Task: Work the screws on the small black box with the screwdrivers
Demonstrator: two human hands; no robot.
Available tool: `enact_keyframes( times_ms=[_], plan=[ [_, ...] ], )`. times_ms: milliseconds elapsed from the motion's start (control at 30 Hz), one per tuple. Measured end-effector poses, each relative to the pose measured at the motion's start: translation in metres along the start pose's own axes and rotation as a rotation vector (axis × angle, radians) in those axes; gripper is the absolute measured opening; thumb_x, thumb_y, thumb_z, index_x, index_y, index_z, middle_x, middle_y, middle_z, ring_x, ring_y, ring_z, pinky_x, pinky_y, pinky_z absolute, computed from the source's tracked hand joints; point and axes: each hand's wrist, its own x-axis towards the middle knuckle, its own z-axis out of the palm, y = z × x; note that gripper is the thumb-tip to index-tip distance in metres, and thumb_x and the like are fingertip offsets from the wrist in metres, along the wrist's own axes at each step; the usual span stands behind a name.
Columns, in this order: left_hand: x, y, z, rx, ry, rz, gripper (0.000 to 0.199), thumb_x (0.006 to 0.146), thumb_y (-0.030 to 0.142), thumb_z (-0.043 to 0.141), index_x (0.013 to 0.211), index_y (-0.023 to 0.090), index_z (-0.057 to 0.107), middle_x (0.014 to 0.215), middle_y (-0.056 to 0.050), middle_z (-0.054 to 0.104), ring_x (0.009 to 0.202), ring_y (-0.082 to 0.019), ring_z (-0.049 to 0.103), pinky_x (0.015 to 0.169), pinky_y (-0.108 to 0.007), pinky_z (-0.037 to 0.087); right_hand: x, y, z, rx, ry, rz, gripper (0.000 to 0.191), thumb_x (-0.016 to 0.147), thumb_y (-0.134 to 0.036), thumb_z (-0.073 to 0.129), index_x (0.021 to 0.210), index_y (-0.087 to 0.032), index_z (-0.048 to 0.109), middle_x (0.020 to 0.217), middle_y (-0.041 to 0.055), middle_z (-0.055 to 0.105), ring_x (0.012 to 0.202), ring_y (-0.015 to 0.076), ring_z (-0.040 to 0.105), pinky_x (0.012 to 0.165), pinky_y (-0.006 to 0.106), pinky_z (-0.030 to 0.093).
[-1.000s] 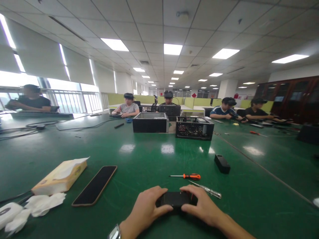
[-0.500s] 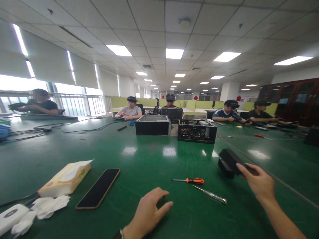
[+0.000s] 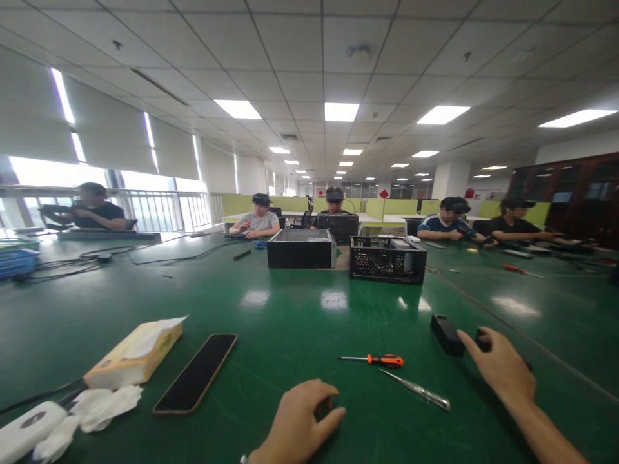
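My left hand (image 3: 307,419) is held over the green table (image 3: 271,316) at the bottom middle, its fingers curved and apart, with nothing in it. On the right, my right hand (image 3: 500,364) is closed around a black object, mostly hidden behind the fingers. A black block (image 3: 447,335) lies just left of that hand's thumb. Between the hands are an orange and black screwdriver (image 3: 384,360) and a thin metallic screwdriver (image 3: 416,389). Left of my left hand lies a phone (image 3: 196,375).
A tissue pack (image 3: 135,354), crumpled tissue (image 3: 104,409) and a white device (image 3: 31,428) lie at the left. Two computer cases (image 3: 300,251) (image 3: 387,261) stand farther back. Several people sit around the far side; cables (image 3: 72,258) and a blue basket (image 3: 17,261) are at far left.
The black pieces in my right hand have come down and apart: one block now lies on the table, the other stays within the hand. My left hand has barely moved; the view tilted slightly up.
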Motion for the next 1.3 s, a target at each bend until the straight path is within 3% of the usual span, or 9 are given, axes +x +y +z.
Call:
enact_keyframes(
  times_ms=[133,300,400,533,633,700,900,1100,1300],
  plan=[
    [-0.001,0.002,0.000,-0.003,-0.014,0.007,0.021,0.083,0.035,0.068,0.101,0.025,0.073,0.088,-0.002,0.074,0.079,-0.021,0.068,0.074,-0.029,0.050,-0.007,-0.032,0.013,-0.040,-0.228,0.095,0.087,0.076,-0.075,0.043,0.133,-0.010,0.055,0.122,0.0263,0.063,0.104,0.0477,0.063,0.080,0.057,0.050],
    [-0.001,-0.003,-0.004,-0.006,0.068,0.021,0.026,0.084,0.030,0.067,0.109,0.024,0.070,0.093,-0.005,0.073,0.086,-0.023,0.067,0.082,-0.033,0.053,-0.005,-0.037,0.007,0.047,-0.267,0.039,0.076,0.081,-0.066,0.044,0.127,-0.008,0.060,0.110,0.0231,0.069,0.101,0.0406,0.066,0.081,0.047,0.052],
    [0.000,-0.003,-0.006,-0.016,0.142,0.089,0.048,0.082,0.030,0.070,0.129,0.024,0.060,0.118,-0.009,0.066,0.107,-0.027,0.062,0.095,-0.038,0.050,-0.036,-0.063,-0.005,0.236,-0.395,-0.240,0.070,0.078,-0.060,0.054,0.130,-0.013,0.058,0.116,0.0131,0.070,0.105,0.0304,0.065,0.090,0.036,0.050],
    [0.000,-0.003,-0.006,-0.019,0.129,0.169,0.089,0.068,0.047,0.083,0.144,0.024,0.044,0.138,-0.014,0.054,0.122,-0.034,0.050,0.105,-0.049,0.042,-0.112,-0.119,-0.022,0.419,-0.817,-0.636,0.054,0.076,-0.040,0.067,0.126,-0.019,0.064,0.127,0.0100,0.065,0.112,0.0298,0.061,0.094,0.037,0.047],
    [-0.001,-0.003,-0.004,-0.027,0.022,0.186,0.070,0.068,0.050,0.082,0.129,0.022,0.061,0.120,-0.012,0.065,0.110,-0.032,0.057,0.096,-0.046,0.046,-0.148,-0.144,-0.023,0.428,-0.956,-0.753,0.061,0.070,-0.037,0.075,0.127,-0.021,0.064,0.129,0.0092,0.064,0.117,0.0309,0.057,0.101,0.040,0.042],
    [-0.002,-0.003,-0.002,-0.046,-0.012,0.146,0.046,0.073,0.045,0.080,0.111,0.021,0.070,0.102,-0.008,0.070,0.096,-0.028,0.061,0.087,-0.042,0.048,-0.148,-0.145,-0.017,0.452,-0.924,-0.772,0.064,0.071,-0.042,0.075,0.130,-0.022,0.062,0.127,0.0095,0.065,0.111,0.0300,0.059,0.099,0.041,0.044],
    [-0.001,-0.001,-0.002,-0.091,0.023,0.114,0.039,0.072,0.038,0.081,0.105,0.021,0.072,0.098,-0.006,0.071,0.093,-0.026,0.061,0.084,-0.038,0.045,-0.090,-0.114,0.020,0.391,-0.477,-0.569,0.045,0.088,-0.047,0.052,0.120,-0.019,0.067,0.125,0.0136,0.063,0.114,0.0305,0.055,0.101,0.046,0.040],
    [-0.001,-0.002,-0.003,-0.070,0.029,0.148,0.039,0.074,0.044,0.079,0.104,0.020,0.073,0.098,-0.007,0.069,0.092,-0.026,0.060,0.082,-0.038,0.045,-0.074,-0.099,0.036,0.448,-0.522,-0.507,0.033,0.079,-0.052,0.064,0.084,-0.021,0.075,0.089,0.0093,0.071,0.088,0.0282,0.062,0.085,0.041,0.046],
    [0.001,0.000,-0.002,-0.063,0.047,0.148,0.034,0.076,0.042,0.077,0.102,0.020,0.074,0.096,-0.007,0.069,0.089,-0.025,0.060,0.080,-0.038,0.047,-0.069,-0.103,0.017,0.762,-0.441,-0.353,0.037,0.084,-0.055,0.058,0.093,-0.019,0.064,0.074,0.0039,0.066,0.066,0.0197,0.059,0.064,0.032,0.048]
  ],
)
